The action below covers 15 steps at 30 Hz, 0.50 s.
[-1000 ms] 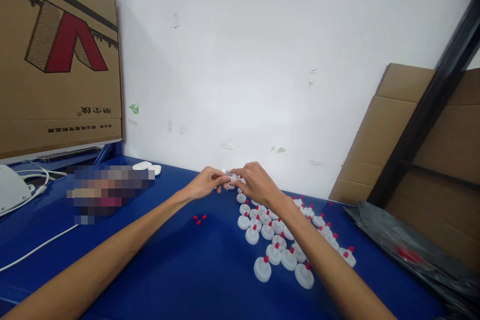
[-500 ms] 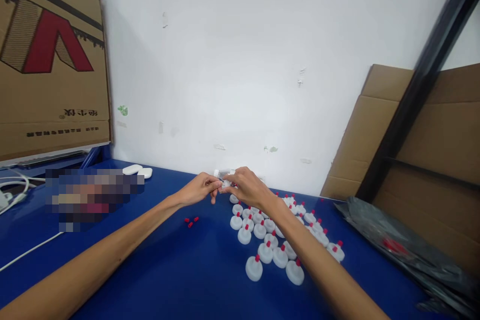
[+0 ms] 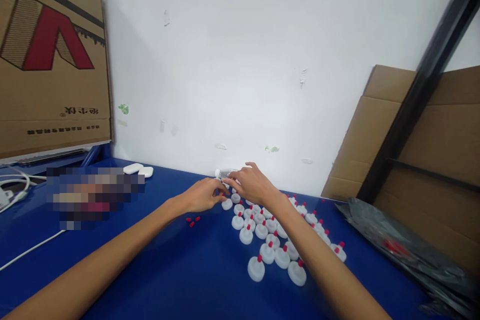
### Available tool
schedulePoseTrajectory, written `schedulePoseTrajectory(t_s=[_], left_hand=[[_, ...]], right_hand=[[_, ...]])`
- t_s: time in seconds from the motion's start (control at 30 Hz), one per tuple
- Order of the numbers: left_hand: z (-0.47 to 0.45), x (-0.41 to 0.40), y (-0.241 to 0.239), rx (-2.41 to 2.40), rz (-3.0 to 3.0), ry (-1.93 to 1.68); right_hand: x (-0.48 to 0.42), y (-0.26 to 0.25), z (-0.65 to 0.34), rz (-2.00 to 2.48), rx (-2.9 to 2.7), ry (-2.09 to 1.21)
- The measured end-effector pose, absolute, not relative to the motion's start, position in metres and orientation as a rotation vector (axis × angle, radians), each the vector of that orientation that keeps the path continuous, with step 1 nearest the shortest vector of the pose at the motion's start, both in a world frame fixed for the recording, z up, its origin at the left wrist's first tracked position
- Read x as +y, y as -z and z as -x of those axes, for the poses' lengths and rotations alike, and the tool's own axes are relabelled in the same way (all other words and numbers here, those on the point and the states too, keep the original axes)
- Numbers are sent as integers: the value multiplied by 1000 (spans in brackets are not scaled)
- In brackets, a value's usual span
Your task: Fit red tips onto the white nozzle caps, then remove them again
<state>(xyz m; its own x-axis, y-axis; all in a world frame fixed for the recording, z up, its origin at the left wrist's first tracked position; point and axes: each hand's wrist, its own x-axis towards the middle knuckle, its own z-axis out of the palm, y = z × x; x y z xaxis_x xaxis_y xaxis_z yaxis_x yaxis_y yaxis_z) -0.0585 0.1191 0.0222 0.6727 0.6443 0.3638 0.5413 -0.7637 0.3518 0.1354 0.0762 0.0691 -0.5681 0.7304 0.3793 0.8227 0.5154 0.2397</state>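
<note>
Left end of the blue table: two white rounded objects; then three small red caps, loose; left hand, fingers bent at a white domed piece, grip unclear; clear bottle behind; right hand, fingers curved, hold cannot be told; red-tipped white pieces spread below and rightward

A glossy blue table spans the lower frame. Round white plastic pieces, most red-tipped, crowd right of centre; three small red plastic caps lie left of centre, two white ovals and a white cable farther left, dark-grey plastic sheeting lower right.
</note>
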Motion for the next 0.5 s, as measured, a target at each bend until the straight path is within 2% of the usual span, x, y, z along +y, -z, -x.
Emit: schedulePoseTrajectory(t_s=[0.2,0.5], left_hand=[[71,137,-19,1261,-2653,-861],[86,154,5,1355,-2614,-752]], right_hand=[[75,-68,-131,1339,-2556,488],[73,-59,-122,1309,-2609,437]])
